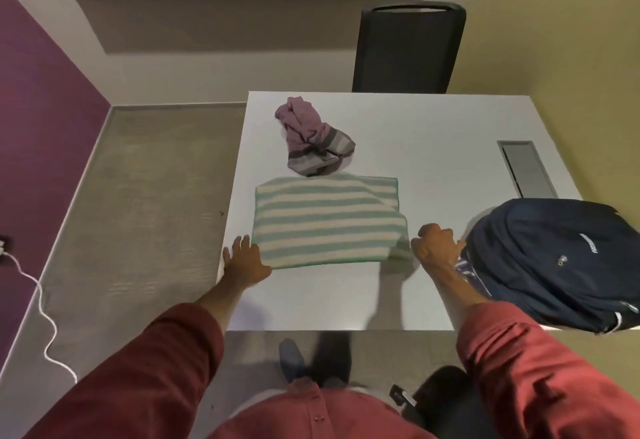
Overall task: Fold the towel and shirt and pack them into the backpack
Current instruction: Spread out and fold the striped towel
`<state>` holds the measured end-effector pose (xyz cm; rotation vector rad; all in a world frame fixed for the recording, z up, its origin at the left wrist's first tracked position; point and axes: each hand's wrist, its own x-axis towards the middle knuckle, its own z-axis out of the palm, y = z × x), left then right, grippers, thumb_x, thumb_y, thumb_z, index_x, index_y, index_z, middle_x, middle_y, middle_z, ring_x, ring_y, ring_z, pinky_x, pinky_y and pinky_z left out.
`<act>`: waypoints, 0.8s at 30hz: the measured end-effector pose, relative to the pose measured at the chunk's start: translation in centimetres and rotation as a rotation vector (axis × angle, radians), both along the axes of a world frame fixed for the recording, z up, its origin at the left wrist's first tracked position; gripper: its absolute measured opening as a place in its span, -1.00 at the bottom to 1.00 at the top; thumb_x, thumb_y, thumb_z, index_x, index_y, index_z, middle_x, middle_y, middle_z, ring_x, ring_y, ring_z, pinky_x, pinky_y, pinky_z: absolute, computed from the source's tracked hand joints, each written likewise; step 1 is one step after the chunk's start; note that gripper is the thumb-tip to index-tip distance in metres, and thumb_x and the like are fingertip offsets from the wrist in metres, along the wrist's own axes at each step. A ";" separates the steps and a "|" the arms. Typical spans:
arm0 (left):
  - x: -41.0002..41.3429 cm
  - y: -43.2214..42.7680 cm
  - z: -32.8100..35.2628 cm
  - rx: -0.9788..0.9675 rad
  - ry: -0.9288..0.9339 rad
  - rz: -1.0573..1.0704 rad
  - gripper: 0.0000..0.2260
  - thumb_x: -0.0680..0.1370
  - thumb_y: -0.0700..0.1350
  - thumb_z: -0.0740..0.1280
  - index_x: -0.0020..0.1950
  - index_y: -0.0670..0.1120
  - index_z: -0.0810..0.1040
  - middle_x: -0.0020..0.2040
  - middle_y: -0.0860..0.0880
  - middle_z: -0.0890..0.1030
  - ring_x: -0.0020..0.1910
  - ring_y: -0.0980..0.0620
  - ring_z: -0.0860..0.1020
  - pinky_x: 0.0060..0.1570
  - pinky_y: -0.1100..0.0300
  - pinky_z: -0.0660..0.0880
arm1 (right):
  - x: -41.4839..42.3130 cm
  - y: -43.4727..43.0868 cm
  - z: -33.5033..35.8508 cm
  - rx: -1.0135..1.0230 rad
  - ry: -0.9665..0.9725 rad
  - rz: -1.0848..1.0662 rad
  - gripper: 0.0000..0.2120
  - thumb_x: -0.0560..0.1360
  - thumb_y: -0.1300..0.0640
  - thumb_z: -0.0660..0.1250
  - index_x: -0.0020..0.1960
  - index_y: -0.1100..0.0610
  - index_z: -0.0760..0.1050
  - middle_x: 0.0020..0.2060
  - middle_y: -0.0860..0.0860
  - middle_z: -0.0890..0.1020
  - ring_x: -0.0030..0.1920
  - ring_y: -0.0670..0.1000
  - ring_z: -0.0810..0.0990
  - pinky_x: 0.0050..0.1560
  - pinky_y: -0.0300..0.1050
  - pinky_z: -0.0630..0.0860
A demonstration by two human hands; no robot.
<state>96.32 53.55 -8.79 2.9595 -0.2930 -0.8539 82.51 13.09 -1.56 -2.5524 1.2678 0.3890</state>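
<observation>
A green-and-white striped towel (327, 222) lies folded into a rectangle near the left side of the white table (433, 147). My left hand (246, 260) rests at the towel's near left corner, fingers spread, touching its edge. My right hand (434, 246) is closed on the towel's near right corner, which looks blurred. Behind the towel a purple shirt with grey stripes (311, 138) sits crumpled in a heap, touching the towel's far edge. A dark blue backpack (554, 262) lies on the table's right near corner, just right of my right hand.
A black chair (408, 47) stands at the table's far side. A grey cable hatch (524, 168) is set in the tabletop at the right. A white cable (41, 303) runs over the carpet at the left. My shoes show below the table's near edge.
</observation>
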 end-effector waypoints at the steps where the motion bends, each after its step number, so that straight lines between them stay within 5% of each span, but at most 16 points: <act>1: -0.3 -0.1 -0.6 0.046 0.074 -0.013 -0.33 0.58 0.03 0.33 0.67 -0.10 0.26 0.73 -0.10 0.08 0.73 -0.13 -0.05 0.64 -0.20 -0.04 | -0.2 0.3 -0.5 0.013 0.019 0.019 -0.74 0.57 0.13 0.32 0.23 0.03 0.64 0.15 0.15 0.67 0.33 0.21 0.54 0.41 0.14 0.28; 6: -0.3 -1.4 -2.4 0.007 0.106 -0.065 -0.37 0.64 -0.01 0.30 0.69 -0.08 0.20 0.72 -0.12 0.11 0.71 -0.16 0.04 0.64 -0.22 0.08 | -0.1 1.4 -3.2 0.157 0.019 0.207 -0.64 0.58 0.13 0.32 0.34 0.00 0.64 0.23 0.16 0.67 0.29 0.23 0.60 0.35 0.11 0.41; 11: -0.7 -3.1 -4.3 -0.042 0.220 -0.194 -0.30 0.71 0.07 0.26 0.77 0.00 -0.02 0.77 -0.11 -0.09 0.74 -0.18 -0.08 0.66 -0.23 0.06 | 0.2 3.9 -6.1 0.356 0.145 0.351 -0.50 0.62 0.06 0.28 0.56 -0.06 0.44 0.48 0.06 0.54 0.46 0.22 0.51 0.40 0.17 0.44; 14: -1.2 -3.5 -5.5 -0.048 0.297 -0.191 -0.25 0.71 0.07 0.26 0.77 0.06 -0.11 0.77 -0.10 -0.17 0.74 -0.22 -0.11 0.66 -0.27 0.05 | -0.2 5.1 -8.4 0.425 0.177 0.451 -0.44 0.53 -0.07 0.17 0.52 -0.03 0.39 0.42 0.06 0.48 0.41 0.27 0.51 0.34 0.23 0.51; 21: -2.3 -1.6 -7.3 -0.036 0.508 -0.151 -0.15 0.73 0.08 0.26 0.71 0.15 -0.38 0.69 -0.03 -0.46 0.70 -0.27 -0.32 0.64 -0.40 -0.07 | -2.5 6.6 -9.0 0.416 0.351 0.512 -0.39 0.63 0.03 0.30 0.62 -0.03 0.19 0.71 0.07 -0.04 0.63 0.21 0.25 0.51 0.34 0.30; 24: -3.2 -1.0 -7.1 -0.067 0.506 -0.147 -0.12 0.72 0.07 0.28 0.69 0.19 -0.41 0.67 0.01 -0.50 0.69 -0.24 -0.36 0.62 -0.44 -0.06 | -2.9 6.7 -8.6 0.434 0.374 0.495 -0.45 0.61 0.07 0.29 0.57 -0.08 0.25 0.70 0.04 0.00 0.58 0.24 0.34 0.49 0.32 0.30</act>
